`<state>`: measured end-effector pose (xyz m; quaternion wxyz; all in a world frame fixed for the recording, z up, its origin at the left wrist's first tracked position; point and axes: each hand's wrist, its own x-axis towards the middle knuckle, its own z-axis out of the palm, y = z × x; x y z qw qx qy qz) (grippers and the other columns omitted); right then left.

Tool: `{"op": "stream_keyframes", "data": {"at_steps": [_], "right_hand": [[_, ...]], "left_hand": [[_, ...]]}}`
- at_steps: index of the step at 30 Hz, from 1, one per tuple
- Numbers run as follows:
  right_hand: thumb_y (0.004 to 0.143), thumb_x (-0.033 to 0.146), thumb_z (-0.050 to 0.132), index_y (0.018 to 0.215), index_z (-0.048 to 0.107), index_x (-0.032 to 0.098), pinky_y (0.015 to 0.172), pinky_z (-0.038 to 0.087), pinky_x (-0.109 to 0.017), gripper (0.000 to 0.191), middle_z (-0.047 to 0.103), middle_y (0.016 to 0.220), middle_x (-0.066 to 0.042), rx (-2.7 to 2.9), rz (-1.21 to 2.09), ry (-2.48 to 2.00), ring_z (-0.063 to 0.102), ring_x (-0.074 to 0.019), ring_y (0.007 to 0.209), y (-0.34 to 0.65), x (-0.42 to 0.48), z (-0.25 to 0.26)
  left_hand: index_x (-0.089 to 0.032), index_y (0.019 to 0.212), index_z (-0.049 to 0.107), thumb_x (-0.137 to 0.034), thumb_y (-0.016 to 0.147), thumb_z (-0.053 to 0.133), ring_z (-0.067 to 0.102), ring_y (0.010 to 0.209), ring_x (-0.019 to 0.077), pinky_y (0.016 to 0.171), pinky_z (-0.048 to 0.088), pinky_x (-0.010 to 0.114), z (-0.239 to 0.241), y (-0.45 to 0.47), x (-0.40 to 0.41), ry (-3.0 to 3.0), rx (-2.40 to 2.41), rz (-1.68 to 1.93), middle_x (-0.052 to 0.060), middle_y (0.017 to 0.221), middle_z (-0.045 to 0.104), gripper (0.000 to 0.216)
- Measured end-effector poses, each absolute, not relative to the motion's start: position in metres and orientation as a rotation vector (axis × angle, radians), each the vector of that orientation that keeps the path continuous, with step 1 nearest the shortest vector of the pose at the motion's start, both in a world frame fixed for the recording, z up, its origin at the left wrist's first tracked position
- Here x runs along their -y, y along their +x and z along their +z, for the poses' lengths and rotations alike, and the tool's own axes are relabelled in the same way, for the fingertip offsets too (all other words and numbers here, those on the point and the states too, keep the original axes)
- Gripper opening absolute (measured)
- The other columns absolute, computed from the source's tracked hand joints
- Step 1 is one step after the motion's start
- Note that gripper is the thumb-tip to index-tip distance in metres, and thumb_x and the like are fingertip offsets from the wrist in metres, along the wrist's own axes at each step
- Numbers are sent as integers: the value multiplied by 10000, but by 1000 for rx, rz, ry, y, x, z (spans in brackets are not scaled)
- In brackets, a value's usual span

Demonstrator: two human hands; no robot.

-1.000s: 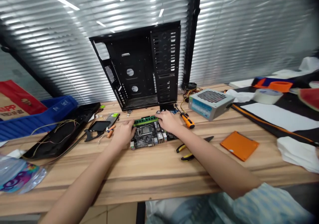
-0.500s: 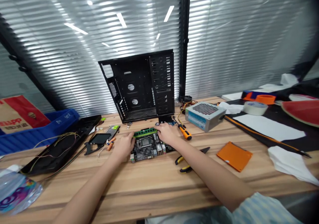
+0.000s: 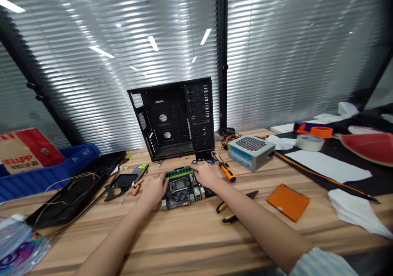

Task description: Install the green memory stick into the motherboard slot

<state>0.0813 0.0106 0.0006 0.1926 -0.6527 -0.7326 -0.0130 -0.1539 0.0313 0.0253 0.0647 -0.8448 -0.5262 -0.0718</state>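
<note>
A motherboard (image 3: 175,197) lies flat on the table in front of me, its ports towards me. Along its far edge runs a green RAM stick (image 3: 179,172). My left hand (image 3: 156,187) is at the stick's left end, fingers bent and closed against it and the board's corner. At the other end, my right hand (image 3: 204,173) reaches over the board, its fingers closed about the stick's end. Both sets of fingertips are partly hidden. The processor socket (image 3: 180,185) shows between the hands.
Behind stands a black computer case (image 3: 172,100). A power supply (image 3: 251,151), a screwdriver (image 3: 227,171), pliers (image 3: 229,218) and an orange plate (image 3: 289,201) lie to the right. Leftward are a blue bin (image 3: 70,161), a black panel (image 3: 76,194) and a plastic bottle (image 3: 21,245).
The camera has tilted up slightly, so everything sits lower in view. Both hands stay at the ends of the RAM stick, with little visible movement.
</note>
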Motion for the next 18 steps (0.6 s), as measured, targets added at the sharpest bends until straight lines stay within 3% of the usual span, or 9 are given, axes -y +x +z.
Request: {"op": "stream_keyframes", "data": {"at_steps": [7,18], "right_hand": [[868,146,470,1222,685,250,862,444,-312,427,710,1079,-90,2055,-44,-1785,607,-229,1034,82,-16,-7],[857,133,474,1243,678,242,895,443,-315,450,712,1070,-91,2051,-38,-1766,610,-227,1038,83,-19,-11]], "left_hand": [[-145,1173,590,-297,1009,375,660,1044,261,888,477,344,27,-151,-28,-2516,1600,-196,155,1148,691,310],[-150,1156,577,-289,1008,389,659,1030,260,859,477,326,21,-152,-32,-2504,1579,-211,136,1092,695,277]]}}
